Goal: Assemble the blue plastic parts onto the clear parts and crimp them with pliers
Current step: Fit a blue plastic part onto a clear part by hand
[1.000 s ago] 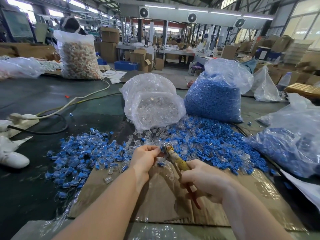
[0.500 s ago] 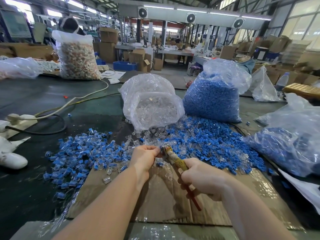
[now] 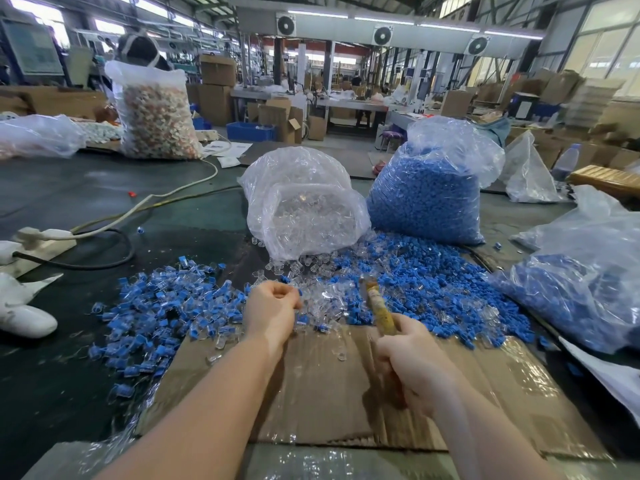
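- Your right hand [image 3: 412, 368] is nearest, over the cardboard sheet [image 3: 329, 393] at the near edge of the desk [image 3: 86, 202]; its fingers are wrapped round the handles of the pliers [image 3: 381, 313], which point away from you with the tip above the loose parts.
- Whether the pliers' nose is closed on anything, you cannot tell; it is blurred.
- Your left hand [image 3: 273, 310] sits just left of the pliers, apart from them, fingers curled in; whether it holds a part cannot be made out.
- Between the two hands, at the far edge of the cardboard, lie scattered clear parts [image 3: 322, 299].
- To the left of your left hand spreads a pile of assembled blue-and-clear pieces [image 3: 156, 313] on the dark desk.
- To the right of the pliers lies a heap of loose blue parts [image 3: 433, 289], mixed with clear ones.
- Behind the heaps stand a bag of clear parts [image 3: 304, 216] and, touching its right side, a bag of blue parts [image 3: 426, 195].
- Another bag of blue pieces [image 3: 581, 292] slumps at the right edge.
- At the left edge lie a white power strip [image 3: 38, 237], its cables, and a white shoe [image 3: 24, 320].
- Toward the far left corner stands a tall bag of pale mixed pieces [image 3: 156, 116].
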